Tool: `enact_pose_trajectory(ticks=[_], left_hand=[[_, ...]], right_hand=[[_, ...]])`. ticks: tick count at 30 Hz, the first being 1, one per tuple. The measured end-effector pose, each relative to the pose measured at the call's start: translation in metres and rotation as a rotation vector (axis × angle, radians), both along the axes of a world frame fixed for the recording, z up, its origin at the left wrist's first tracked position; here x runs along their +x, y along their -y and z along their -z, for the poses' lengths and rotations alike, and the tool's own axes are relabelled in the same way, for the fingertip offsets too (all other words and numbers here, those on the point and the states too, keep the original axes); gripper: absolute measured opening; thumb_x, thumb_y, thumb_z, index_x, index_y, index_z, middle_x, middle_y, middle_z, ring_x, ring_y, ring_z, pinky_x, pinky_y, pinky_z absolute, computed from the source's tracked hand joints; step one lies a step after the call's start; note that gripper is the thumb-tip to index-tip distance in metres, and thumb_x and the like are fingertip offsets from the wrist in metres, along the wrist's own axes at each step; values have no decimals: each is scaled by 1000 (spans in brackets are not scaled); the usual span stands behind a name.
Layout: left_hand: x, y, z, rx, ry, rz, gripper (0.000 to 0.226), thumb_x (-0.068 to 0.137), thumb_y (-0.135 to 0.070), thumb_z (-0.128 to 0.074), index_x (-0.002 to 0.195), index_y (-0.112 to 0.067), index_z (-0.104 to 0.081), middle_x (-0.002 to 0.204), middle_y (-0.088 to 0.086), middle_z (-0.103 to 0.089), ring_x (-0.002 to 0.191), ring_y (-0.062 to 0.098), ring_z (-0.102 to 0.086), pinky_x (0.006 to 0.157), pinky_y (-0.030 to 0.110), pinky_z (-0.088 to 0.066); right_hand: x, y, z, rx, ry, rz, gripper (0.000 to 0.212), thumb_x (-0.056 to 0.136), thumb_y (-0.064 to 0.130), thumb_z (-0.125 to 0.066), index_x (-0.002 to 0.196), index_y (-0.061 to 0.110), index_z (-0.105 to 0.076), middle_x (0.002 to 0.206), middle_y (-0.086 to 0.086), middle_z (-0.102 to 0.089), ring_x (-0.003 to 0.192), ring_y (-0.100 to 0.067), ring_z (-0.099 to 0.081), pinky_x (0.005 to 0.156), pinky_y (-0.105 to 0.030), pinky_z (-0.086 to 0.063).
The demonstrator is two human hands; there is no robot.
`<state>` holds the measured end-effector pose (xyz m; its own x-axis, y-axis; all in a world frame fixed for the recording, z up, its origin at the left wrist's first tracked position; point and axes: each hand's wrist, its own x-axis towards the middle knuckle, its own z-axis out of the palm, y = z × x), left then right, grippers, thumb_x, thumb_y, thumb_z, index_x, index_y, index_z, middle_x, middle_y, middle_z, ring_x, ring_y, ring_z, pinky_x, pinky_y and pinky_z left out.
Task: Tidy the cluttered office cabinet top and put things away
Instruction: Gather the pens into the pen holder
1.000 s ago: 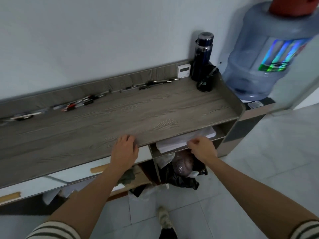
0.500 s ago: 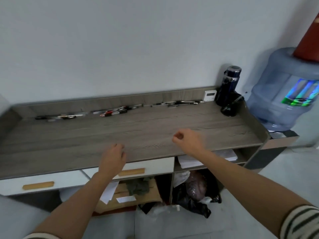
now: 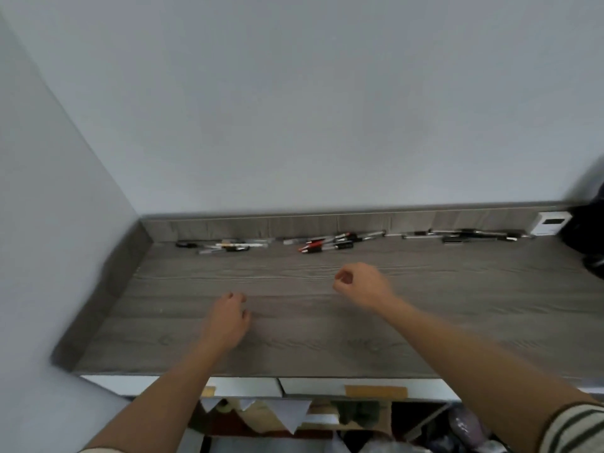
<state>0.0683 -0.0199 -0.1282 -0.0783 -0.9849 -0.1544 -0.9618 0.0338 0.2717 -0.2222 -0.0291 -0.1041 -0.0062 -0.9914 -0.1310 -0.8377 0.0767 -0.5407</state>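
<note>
The grey wood cabinet top [image 3: 457, 308] stretches across the view. A row of pens and markers [image 3: 327, 243] lies along its back rim, from left [image 3: 225, 247] to right [image 3: 470, 236]. My left hand [image 3: 225, 322] hovers over the middle of the top with fingers loosely curled and nothing in it. My right hand [image 3: 362, 286] is further back, also loosely curled and holding nothing, a short way in front of the pens.
A small white device [image 3: 550, 223] leans against the back rim at the right, next to dark objects [image 3: 588, 237] cut off by the frame edge. White drawer fronts [image 3: 359, 387] sit under the top, with papers and bags [image 3: 287, 416] below. A wall closes the left side.
The view has swung left and up, so the water jug and bottle are out of sight. Both hands moved from the front edge and shelf onto the top, toward the pens.
</note>
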Motion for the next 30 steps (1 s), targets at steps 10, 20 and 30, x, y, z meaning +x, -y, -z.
enact_pose_trajectory(ticks=[10,20,30], left_hand=[[53,37,32,57,111,-54,47,98,-43,-43,140,-22,-42,144,7,-38,131,27,-38,105,38,-36],[100,100,22,10,88,-131,35,90,-25,-53,124,-16,-55,125,8,-50,116,27,-50,97,36,-42],[137,194,26,17,135,138,61,84,-9,-49,143,-20,-40,149,8,-33,139,29,-30,111,38,-32]], right_hand=[[74,101,14,-60,-152,-253,41,90,38,-61,128,23,-56,125,2,-64,116,-20,-59,93,-32,-47],[156,196,22,-92,-241,-563,50,95,26,-50,144,19,-40,140,-4,-47,126,-26,-45,98,-40,-44],[191,212,47,-31,-441,-460,31,93,8,-46,123,10,-54,123,-14,-49,114,-33,-55,92,-44,-48]])
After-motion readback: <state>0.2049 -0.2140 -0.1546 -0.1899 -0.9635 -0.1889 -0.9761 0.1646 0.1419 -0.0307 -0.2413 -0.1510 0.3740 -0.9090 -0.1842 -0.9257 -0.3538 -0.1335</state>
